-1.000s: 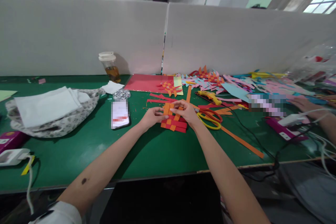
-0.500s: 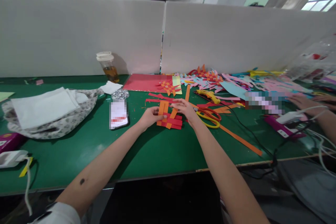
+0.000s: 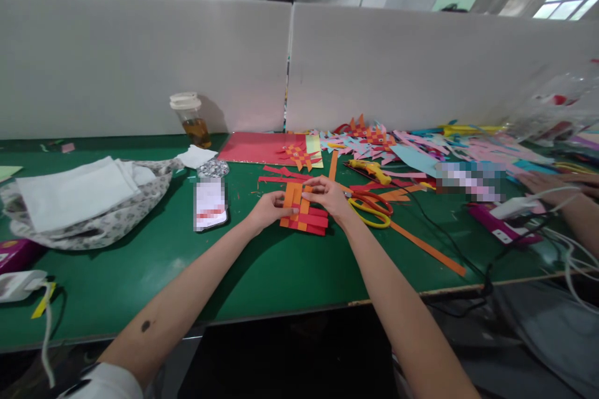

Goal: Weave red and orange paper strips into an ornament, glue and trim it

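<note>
Between my hands is a small weave of orange and red paper strips (image 3: 304, 221), held just above the green table. My left hand (image 3: 269, 211) pinches its left side, with the thumb across the front. At the upper right, my right hand (image 3: 326, 194) has its fingers closed on an orange strip of the same weave. Red strip ends stick out to the right, orange ones upward. Right beside my right hand lie scissors (image 3: 374, 211) with orange and yellow handles. Loose red strips (image 3: 281, 179) rest just behind the weave.
A phone (image 3: 210, 204), a cloth bundle (image 3: 93, 199) and a lidded cup (image 3: 191, 121) are to the left. Behind lie red sheets (image 3: 255, 148) and finished woven fish (image 3: 299, 154). A glue gun (image 3: 369, 170) trails a cable rightward. At far right is another person's hand (image 3: 543, 184).
The orange strips at the top of the weave now stand straighter and closer together. My right fingers have come down onto the right one, and the weave is slightly tilted.
</note>
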The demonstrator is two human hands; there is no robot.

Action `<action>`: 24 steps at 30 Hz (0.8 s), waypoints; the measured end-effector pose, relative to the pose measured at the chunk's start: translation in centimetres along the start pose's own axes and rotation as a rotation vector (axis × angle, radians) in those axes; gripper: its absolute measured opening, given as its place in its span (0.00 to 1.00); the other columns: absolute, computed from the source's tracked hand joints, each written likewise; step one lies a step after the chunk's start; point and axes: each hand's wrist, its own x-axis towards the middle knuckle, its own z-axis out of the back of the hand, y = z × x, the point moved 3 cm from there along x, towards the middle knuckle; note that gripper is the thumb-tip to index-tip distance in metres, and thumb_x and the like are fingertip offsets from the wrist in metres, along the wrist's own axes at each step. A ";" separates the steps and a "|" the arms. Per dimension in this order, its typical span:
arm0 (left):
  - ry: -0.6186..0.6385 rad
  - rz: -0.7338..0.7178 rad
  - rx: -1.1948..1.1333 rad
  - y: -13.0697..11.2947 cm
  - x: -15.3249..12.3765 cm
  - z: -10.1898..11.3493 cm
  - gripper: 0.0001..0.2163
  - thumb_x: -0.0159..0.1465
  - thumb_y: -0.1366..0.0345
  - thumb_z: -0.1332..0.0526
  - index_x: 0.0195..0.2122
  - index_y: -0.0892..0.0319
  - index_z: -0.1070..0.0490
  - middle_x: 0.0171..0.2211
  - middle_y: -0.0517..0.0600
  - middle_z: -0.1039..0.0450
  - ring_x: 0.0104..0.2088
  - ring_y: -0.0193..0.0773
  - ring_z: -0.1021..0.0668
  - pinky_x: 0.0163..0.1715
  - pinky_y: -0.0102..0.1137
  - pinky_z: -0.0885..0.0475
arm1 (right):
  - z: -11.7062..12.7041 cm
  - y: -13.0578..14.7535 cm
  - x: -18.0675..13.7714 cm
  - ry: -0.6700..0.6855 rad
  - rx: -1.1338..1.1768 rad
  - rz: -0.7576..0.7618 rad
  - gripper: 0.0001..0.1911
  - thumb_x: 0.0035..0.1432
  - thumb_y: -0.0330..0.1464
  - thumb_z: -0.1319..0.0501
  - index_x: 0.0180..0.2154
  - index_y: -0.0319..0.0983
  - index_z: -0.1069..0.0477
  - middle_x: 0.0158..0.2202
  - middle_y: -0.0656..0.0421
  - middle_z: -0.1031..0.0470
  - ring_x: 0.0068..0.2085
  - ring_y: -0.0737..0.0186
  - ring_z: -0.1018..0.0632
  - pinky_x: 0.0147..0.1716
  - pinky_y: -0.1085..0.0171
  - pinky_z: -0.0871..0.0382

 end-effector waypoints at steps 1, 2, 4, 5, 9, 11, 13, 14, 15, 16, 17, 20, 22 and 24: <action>0.007 0.001 -0.003 0.0 0.0 0.0 0.23 0.43 0.66 0.29 0.42 0.63 0.29 0.34 0.53 0.23 0.32 0.38 0.22 0.37 0.35 0.27 | -0.1 0.0 0.0 0.005 -0.004 0.009 0.22 0.33 0.40 0.31 0.32 0.39 0.31 0.22 0.65 0.33 0.25 0.69 0.31 0.27 0.66 0.35; 0.008 0.003 -0.006 0.0 0.0 0.0 0.24 0.43 0.66 0.29 0.42 0.63 0.30 0.35 0.54 0.24 0.32 0.38 0.22 0.37 0.35 0.27 | -0.1 0.0 0.0 0.009 -0.007 0.018 0.21 0.34 0.41 0.31 0.33 0.39 0.31 0.24 0.64 0.32 0.26 0.69 0.31 0.27 0.66 0.34; 0.009 0.012 -0.015 0.0 0.0 0.0 0.24 0.43 0.67 0.29 0.42 0.63 0.30 0.36 0.54 0.24 0.33 0.38 0.22 0.37 0.35 0.27 | -0.3 0.1 0.0 0.012 -0.012 0.037 0.21 0.34 0.40 0.31 0.33 0.40 0.31 0.26 0.63 0.32 0.27 0.69 0.31 0.27 0.66 0.34; 0.012 0.016 -0.018 0.0 0.0 -0.1 0.24 0.43 0.67 0.29 0.42 0.63 0.30 0.36 0.54 0.24 0.33 0.38 0.22 0.37 0.35 0.27 | -0.3 0.1 0.0 0.013 -0.015 0.047 0.21 0.34 0.40 0.31 0.32 0.40 0.31 0.26 0.63 0.32 0.26 0.69 0.31 0.27 0.66 0.35; 0.027 -0.004 -0.024 -0.2 -0.1 -0.4 0.20 0.48 0.65 0.32 0.43 0.63 0.31 0.40 0.55 0.25 0.36 0.38 0.23 0.39 0.34 0.28 | -0.5 0.2 0.0 0.026 -0.027 0.083 0.19 0.36 0.40 0.32 0.32 0.40 0.31 0.25 0.63 0.32 0.25 0.70 0.32 0.26 0.66 0.35; 0.018 -0.028 -0.015 -0.1 -0.2 -0.5 0.19 0.50 0.65 0.33 0.44 0.63 0.31 0.41 0.55 0.26 0.37 0.37 0.23 0.40 0.34 0.29 | -0.6 0.2 0.0 0.039 -0.030 0.086 0.19 0.37 0.40 0.32 0.33 0.40 0.31 0.24 0.63 0.32 0.26 0.69 0.30 0.27 0.66 0.34; -0.005 -0.048 0.004 0.0 -0.1 -0.4 0.21 0.50 0.65 0.33 0.44 0.63 0.32 0.41 0.55 0.26 0.38 0.38 0.23 0.40 0.34 0.29 | -0.7 0.1 0.0 0.045 -0.032 0.062 0.20 0.38 0.40 0.33 0.35 0.41 0.31 0.25 0.63 0.31 0.28 0.67 0.28 0.30 0.64 0.33; -0.021 -0.056 0.012 0.1 -0.1 -0.3 0.22 0.49 0.65 0.32 0.44 0.63 0.33 0.41 0.55 0.26 0.38 0.38 0.23 0.40 0.34 0.29 | -0.6 0.0 0.0 0.044 -0.030 0.044 0.21 0.38 0.40 0.33 0.36 0.40 0.31 0.25 0.63 0.31 0.28 0.66 0.28 0.30 0.64 0.32; -0.038 -0.061 0.015 0.2 0.0 -0.2 0.22 0.48 0.65 0.32 0.44 0.63 0.33 0.41 0.55 0.26 0.37 0.38 0.23 0.40 0.34 0.29 | -0.6 -0.1 0.0 0.044 -0.028 0.025 0.22 0.37 0.40 0.32 0.37 0.40 0.32 0.25 0.62 0.30 0.28 0.66 0.27 0.31 0.64 0.32; -0.050 -0.062 0.011 0.3 0.1 -0.1 0.22 0.48 0.66 0.32 0.44 0.63 0.33 0.40 0.55 0.26 0.37 0.38 0.23 0.40 0.34 0.29 | -0.6 -0.2 0.0 0.047 -0.026 0.010 0.23 0.37 0.40 0.32 0.37 0.39 0.32 0.24 0.63 0.30 0.28 0.66 0.27 0.30 0.64 0.32; -0.058 -0.058 0.004 0.4 0.2 0.0 0.23 0.47 0.66 0.31 0.44 0.63 0.33 0.40 0.55 0.26 0.37 0.38 0.23 0.40 0.35 0.29 | -0.6 -0.3 0.0 0.053 -0.023 0.001 0.24 0.36 0.40 0.32 0.37 0.39 0.32 0.24 0.63 0.30 0.27 0.67 0.27 0.30 0.64 0.32; -0.070 -0.033 -0.002 0.6 0.2 0.2 0.23 0.46 0.67 0.31 0.44 0.63 0.33 0.39 0.55 0.26 0.36 0.39 0.23 0.39 0.36 0.28 | -0.7 -0.2 -0.1 0.072 -0.018 0.007 0.25 0.35 0.39 0.31 0.38 0.39 0.32 0.22 0.64 0.31 0.26 0.68 0.28 0.30 0.64 0.33; -0.071 -0.027 -0.006 0.5 0.2 0.1 0.23 0.46 0.67 0.31 0.44 0.63 0.34 0.40 0.55 0.26 0.37 0.39 0.23 0.40 0.36 0.28 | -0.7 -0.1 -0.1 0.066 -0.014 0.017 0.24 0.35 0.39 0.31 0.38 0.40 0.32 0.23 0.65 0.30 0.26 0.68 0.28 0.31 0.64 0.33; -0.062 -0.035 -0.017 0.4 0.1 0.0 0.24 0.47 0.68 0.31 0.45 0.63 0.34 0.41 0.56 0.26 0.38 0.39 0.23 0.40 0.36 0.28 | -0.8 -0.1 -0.1 0.055 -0.006 0.027 0.23 0.35 0.38 0.31 0.37 0.40 0.32 0.23 0.64 0.30 0.27 0.67 0.27 0.31 0.64 0.33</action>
